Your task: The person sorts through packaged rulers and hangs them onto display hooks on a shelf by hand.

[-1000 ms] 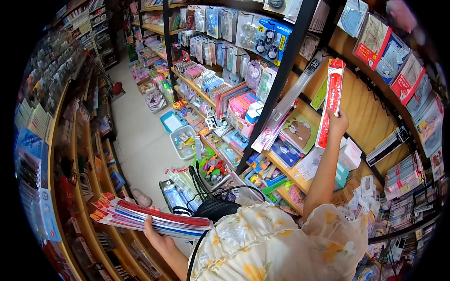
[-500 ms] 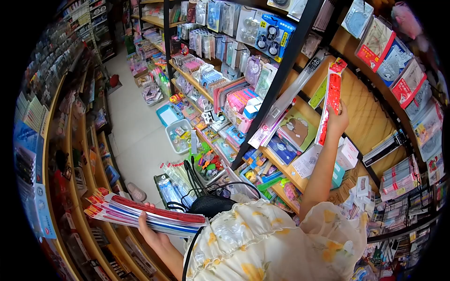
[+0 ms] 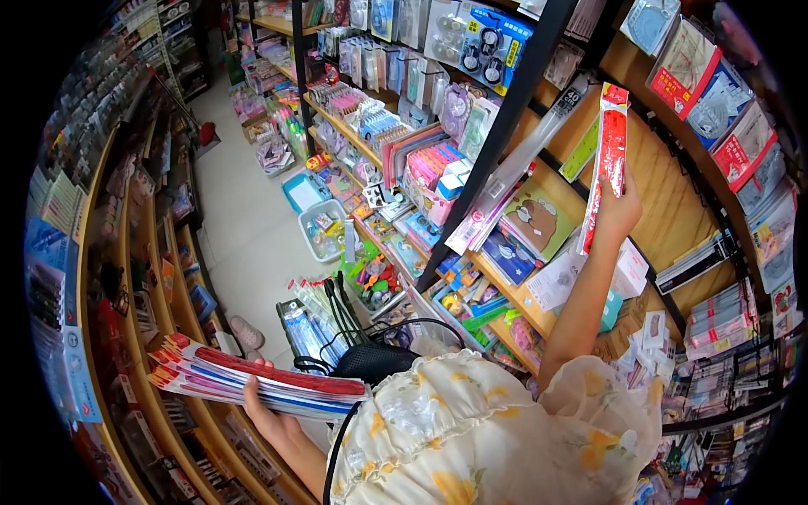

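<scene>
On the right, the right hand (image 3: 620, 206) is closed around the lower part of a red packet (image 3: 614, 139), which stands tilted before a bare wooden panel (image 3: 673, 189). Just left of it are a green packet (image 3: 581, 151) and a long clear packet (image 3: 539, 151); a black post (image 3: 501, 139) rises left of these, between the two shelf bays. A bear-covered notebook (image 3: 539, 220) lies near the red packet's lower end. At the near left, the left hand (image 3: 273, 421) grips a fanned stack of long packets (image 3: 252, 379), thumb on top, most of the fingers hidden beneath. A black bag (image 3: 374, 360) and pale flowered clothing (image 3: 480, 429) fill the near middle, blocking part of the floor and low shelves; a white tub (image 3: 324, 227) sits farther off. Whether the red packet's top touches the dark rail (image 3: 665, 130) behind cannot be told. Goods at the far left blur, and the dark lens rim cuts off the corners.
</scene>
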Available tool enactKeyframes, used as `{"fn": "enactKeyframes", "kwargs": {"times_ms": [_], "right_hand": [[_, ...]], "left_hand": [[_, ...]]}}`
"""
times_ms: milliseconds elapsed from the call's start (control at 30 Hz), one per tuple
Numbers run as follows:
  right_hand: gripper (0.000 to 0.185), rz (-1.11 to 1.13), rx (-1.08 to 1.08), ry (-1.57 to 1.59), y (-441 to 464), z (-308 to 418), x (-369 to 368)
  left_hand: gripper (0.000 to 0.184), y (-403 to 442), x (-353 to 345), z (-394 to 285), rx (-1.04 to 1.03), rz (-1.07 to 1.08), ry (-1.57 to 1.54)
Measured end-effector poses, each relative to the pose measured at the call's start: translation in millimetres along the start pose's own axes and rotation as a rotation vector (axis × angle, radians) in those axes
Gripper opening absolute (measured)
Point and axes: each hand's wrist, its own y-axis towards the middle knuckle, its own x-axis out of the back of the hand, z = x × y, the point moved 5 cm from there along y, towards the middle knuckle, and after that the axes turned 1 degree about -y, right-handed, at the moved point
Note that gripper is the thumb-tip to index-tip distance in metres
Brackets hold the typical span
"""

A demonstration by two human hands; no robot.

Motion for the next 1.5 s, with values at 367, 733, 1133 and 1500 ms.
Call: {"fn": "enactKeyframes", "kwargs": {"times_ms": [367,733,1133,1500], "right_hand": [[0.038,0.002,-0.019,-0.026,-3.9,-7.2,0.9],[0.037,-0.021,-0.002,-0.088,-1.1,-2.9,0.8],[0.036,0.057,-0.007,-0.138,33.7,-18.2,-34.2],[0.035,-0.010,-0.032,0.061,12.1,20.3,29.6]], "left_hand": [[0.041,-3.6,-0.2,3.5,0.017,-0.007,-0.025],[0.041,-1.2,-4.7,4.3,0.007,-0.002,-0.014],[0.040,-8.9,-4.5,2.9,-0.062,-0.094,0.070],[0.041,-9.8,-11.8,16.2,0.015,-0.040,0.061]]}}
